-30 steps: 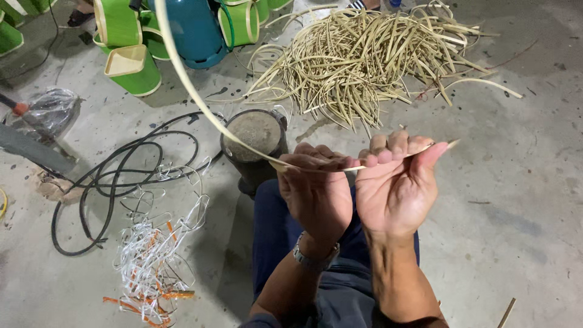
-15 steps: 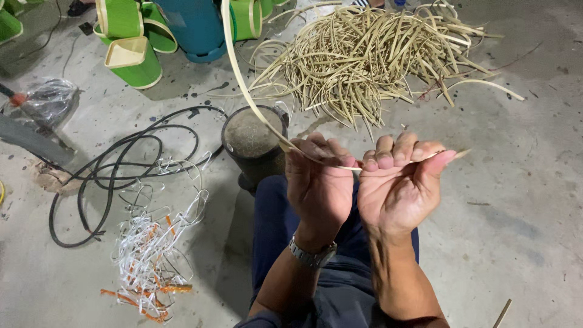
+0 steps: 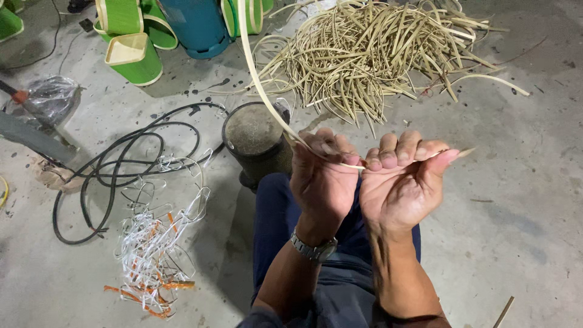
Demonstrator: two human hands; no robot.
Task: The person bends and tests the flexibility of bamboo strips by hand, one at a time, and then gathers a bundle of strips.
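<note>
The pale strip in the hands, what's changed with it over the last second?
The long free end of the pale strip has swung from leaning far left to rising nearly straight up. The left hand and right hand have kept their pinch on it, close together, its short tip still poking out to the right. The pile of strips and black cable lie unchanged.
</note>
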